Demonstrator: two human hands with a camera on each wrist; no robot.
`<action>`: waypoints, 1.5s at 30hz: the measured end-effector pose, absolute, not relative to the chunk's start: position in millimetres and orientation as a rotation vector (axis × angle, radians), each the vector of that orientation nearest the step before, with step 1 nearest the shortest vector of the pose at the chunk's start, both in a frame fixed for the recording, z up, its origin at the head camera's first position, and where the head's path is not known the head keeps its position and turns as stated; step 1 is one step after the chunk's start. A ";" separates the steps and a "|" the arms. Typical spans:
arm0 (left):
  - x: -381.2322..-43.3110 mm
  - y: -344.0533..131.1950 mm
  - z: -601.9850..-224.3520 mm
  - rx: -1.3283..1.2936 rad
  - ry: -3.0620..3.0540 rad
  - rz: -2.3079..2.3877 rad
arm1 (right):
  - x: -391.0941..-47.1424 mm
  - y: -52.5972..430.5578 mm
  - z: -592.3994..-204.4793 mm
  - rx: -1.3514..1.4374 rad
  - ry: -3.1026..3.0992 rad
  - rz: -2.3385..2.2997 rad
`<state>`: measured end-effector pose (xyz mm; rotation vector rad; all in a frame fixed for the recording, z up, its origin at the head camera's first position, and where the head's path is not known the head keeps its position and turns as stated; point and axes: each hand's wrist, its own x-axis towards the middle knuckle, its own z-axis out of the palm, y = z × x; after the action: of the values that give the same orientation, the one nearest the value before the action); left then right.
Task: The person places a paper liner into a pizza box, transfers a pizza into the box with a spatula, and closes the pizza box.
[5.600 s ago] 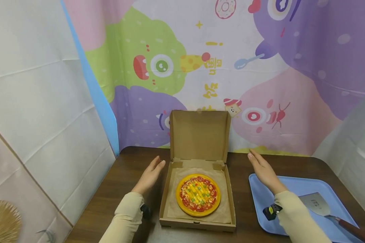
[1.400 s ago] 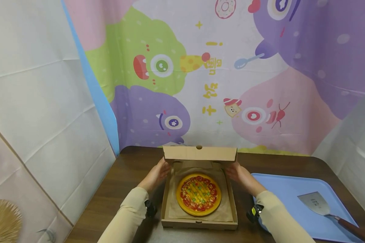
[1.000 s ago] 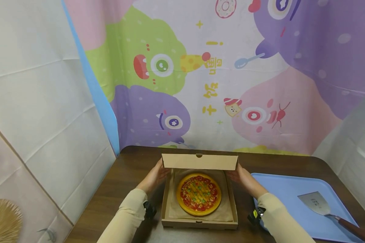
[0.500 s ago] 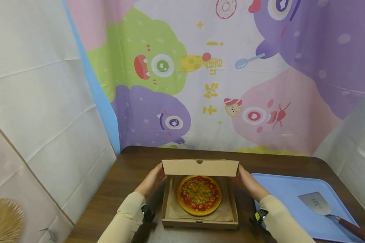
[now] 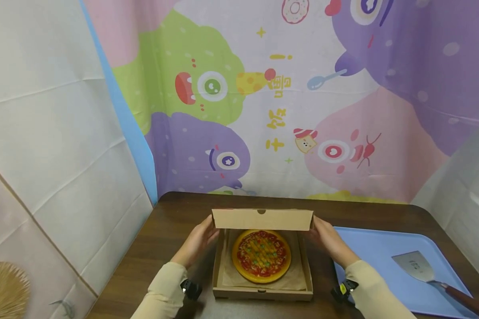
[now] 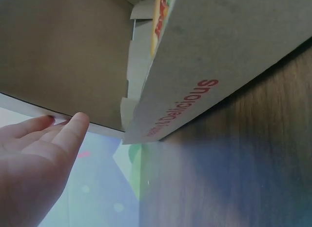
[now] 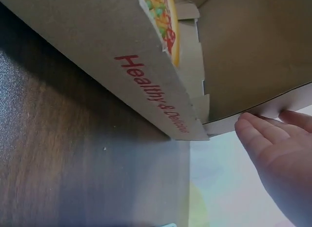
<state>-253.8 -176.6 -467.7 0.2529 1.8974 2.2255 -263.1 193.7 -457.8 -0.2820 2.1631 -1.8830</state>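
Note:
A cardboard pizza box [image 5: 262, 293] stands on the table with its lid [image 5: 262, 219] tilted forward, partly lowered over the back. Inside, a pizza [image 5: 261, 257] with a yellow rim lies on brown paper; the lid hides its far edge in the head view. My left hand [image 5: 197, 241] is at the lid's left side, and its fingertips [image 6: 80, 120] touch the lid's side flap. On the opposite side, my right hand [image 5: 330, 241] rests its fairly straight fingers [image 7: 248, 124] against the lid's right flap. Both hands support the lid between them.
To the right lies a blue tray [image 5: 373, 266], with a metal spatula [image 5: 417, 266] on it, its dark red handle toward me. The dark wooden table [image 5: 159, 248] ends at a cartoon-printed curtain [image 5: 271, 177]. A straw-coloured woven item [image 5: 5, 290] shows at lower left.
My hands have moved in from beside the box to the lid's sides. The lid has swung from upright forward and down over the pizza, and has hardly moved in the last half second.

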 end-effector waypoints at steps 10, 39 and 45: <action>-239.1 -177.1 -456.8 0.352 2.076 2.167 | -247.0 199.7 -440.7 -0.301 2.343 -1.744; -221.9 -182.1 -459.6 0.377 2.392 1.761 | -233.1 206.6 -451.9 -0.480 2.549 -1.476; -220.3 -184.9 -465.1 0.403 2.329 1.747 | -229.6 207.9 -457.4 -0.544 2.509 -1.482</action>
<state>-220.3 -184.9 -465.1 0.4032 2.3290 1.7469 -229.6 207.9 -457.4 -0.5441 2.5085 -1.4818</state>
